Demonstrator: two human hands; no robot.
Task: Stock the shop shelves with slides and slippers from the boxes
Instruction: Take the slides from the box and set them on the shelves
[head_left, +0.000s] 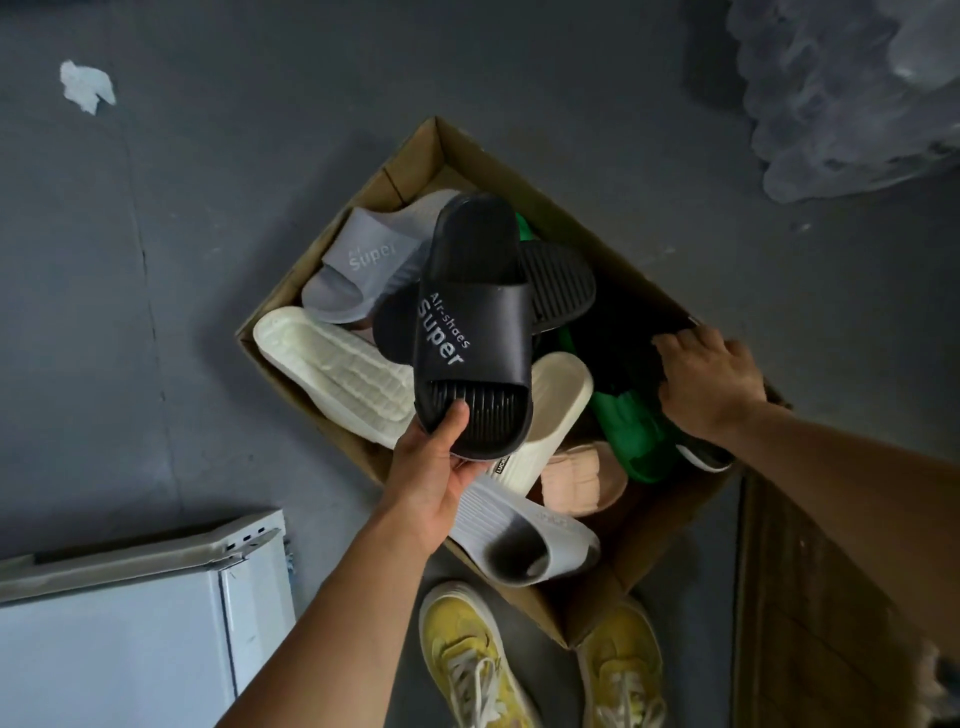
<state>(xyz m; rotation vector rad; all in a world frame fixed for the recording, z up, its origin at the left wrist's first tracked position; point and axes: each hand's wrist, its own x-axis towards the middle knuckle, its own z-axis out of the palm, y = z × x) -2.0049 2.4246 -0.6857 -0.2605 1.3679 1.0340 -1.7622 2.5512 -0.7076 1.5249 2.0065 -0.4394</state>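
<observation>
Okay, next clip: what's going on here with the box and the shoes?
A person stands over an open cardboard box of mixed slides on the floor. The left hand holds a black slide by its toe end, lifted above the pile. The right hand reaches into the box's right side among dark slides near a green slide; whether it grips anything is unclear. Nothing shows a slide shelved yet.

Box: the cardboard box (649, 551) stands open on the floor, full of loose slides.
Black slide: the black slide (475, 322), its strap printed "Air-shaes Super", is held above the middle of the box, toe end towards me, upright.
Grey slide: the grey slide (358, 265) lies in the box's far left corner.
Cream slide: the cream slide (332, 374) lies sole-up along the box's left wall.
Green slide: the green slide (631, 431) lies by the box's right wall.
</observation>
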